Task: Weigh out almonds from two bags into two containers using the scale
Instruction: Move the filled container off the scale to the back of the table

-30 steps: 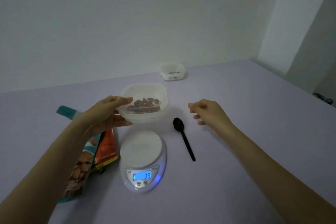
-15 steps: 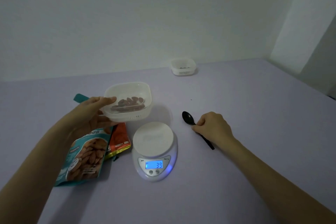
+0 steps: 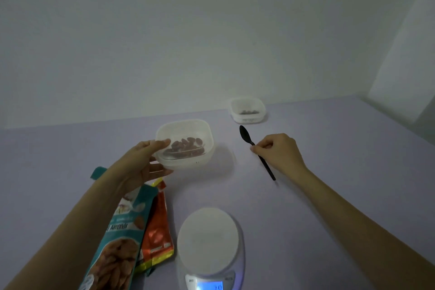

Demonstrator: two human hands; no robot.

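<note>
My left hand (image 3: 143, 162) holds a clear plastic container (image 3: 186, 143) by its left rim, thumb on top and fingers beneath, above the table; several almonds (image 3: 187, 147) lie inside. My right hand (image 3: 277, 153) pinches the black spoon (image 3: 255, 150) by its handle, bowl pointing away. The white scale (image 3: 209, 240) sits near me with its platform bare and its blue display lit. A teal almond bag (image 3: 117, 247) and an orange bag (image 3: 156, 231) lie under my left forearm. A second white container (image 3: 248, 110) with a few almonds stands at the far edge.
The lilac table (image 3: 329, 148) ends at a white wall behind. A pale cabinet or wall corner (image 3: 404, 54) rises at the far right. Bare tabletop lies to the right of the spoon.
My left hand has carried the container away from the scale, farther out over the table. My right hand has closed on the spoon handle and lifted it. The view has tilted forward.
</note>
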